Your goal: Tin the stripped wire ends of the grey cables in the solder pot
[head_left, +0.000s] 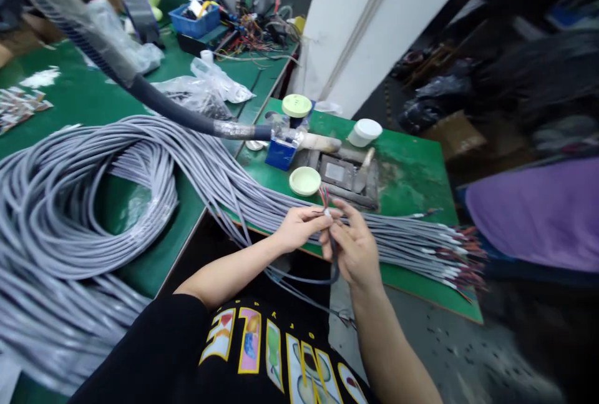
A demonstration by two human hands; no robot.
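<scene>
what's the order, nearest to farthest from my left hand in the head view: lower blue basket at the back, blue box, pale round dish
From the left hand, nearest first:
1. pale round dish: just beyond the hand
2. blue box: past the dish, a little to its left
3. lower blue basket: far back on the left

A slim grey round-jacketed cable point(335, 271) curves up to the frame's centre, where thin red and dark wires point(324, 194) splay from a white band point(327, 211) at its end.
</scene>
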